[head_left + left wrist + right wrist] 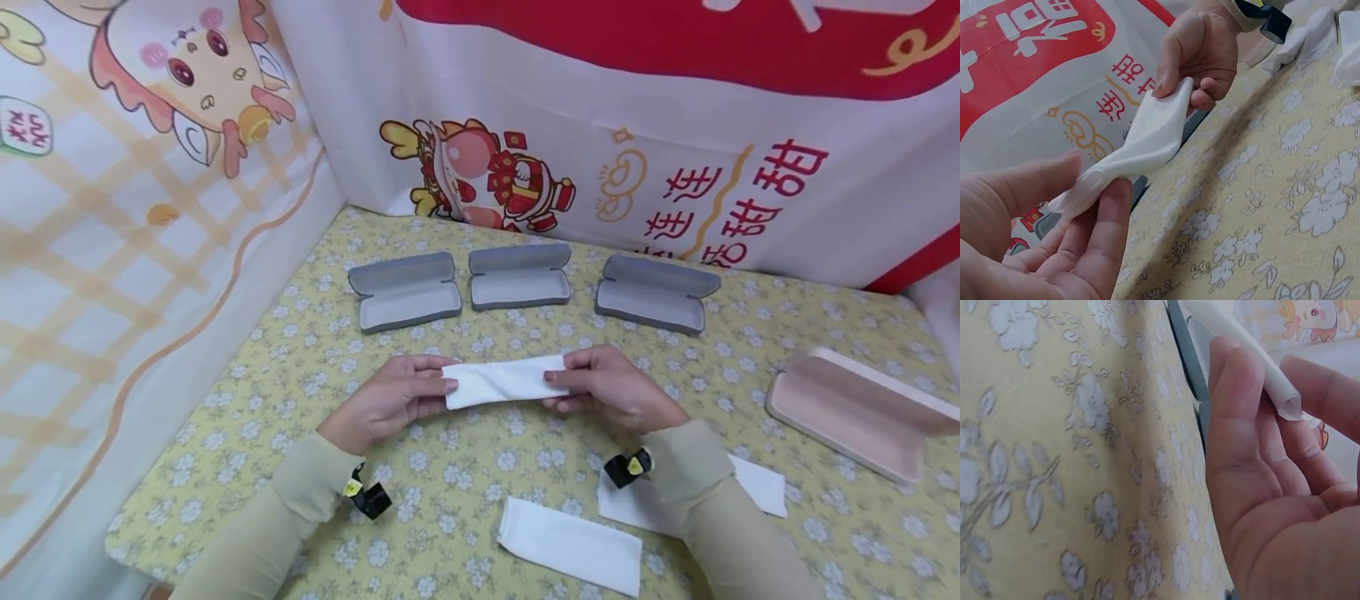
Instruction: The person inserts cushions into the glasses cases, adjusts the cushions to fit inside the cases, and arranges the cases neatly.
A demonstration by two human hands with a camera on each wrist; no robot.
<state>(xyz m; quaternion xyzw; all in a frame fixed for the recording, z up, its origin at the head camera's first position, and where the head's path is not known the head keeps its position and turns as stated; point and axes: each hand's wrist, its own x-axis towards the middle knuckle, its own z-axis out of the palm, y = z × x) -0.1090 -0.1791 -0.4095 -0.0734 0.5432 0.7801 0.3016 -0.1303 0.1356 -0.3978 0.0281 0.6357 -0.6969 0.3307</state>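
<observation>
A white cloth [501, 382], folded into a narrow strip, is stretched between both hands above the table. My left hand [397, 392] pinches its left end between thumb and fingers. The right hand [603, 387] pinches the other end, thumb on top. Seen from the left wrist, the cloth [1147, 137] twists a little along its length. In the right wrist view its end [1288, 403] looks loosely rolled and hollow. Closer to me lie a folded white cloth [570, 543] and another white cloth [757, 483], partly hidden by the right forearm.
Beyond the hands stand three open grey glasses cases: left [411, 310], middle [520, 287], right [652, 304]. An open pink-lined case [847, 417] sits at the right. The floral tablecloth [277, 400] meets printed white curtains [345, 100] at the back and left.
</observation>
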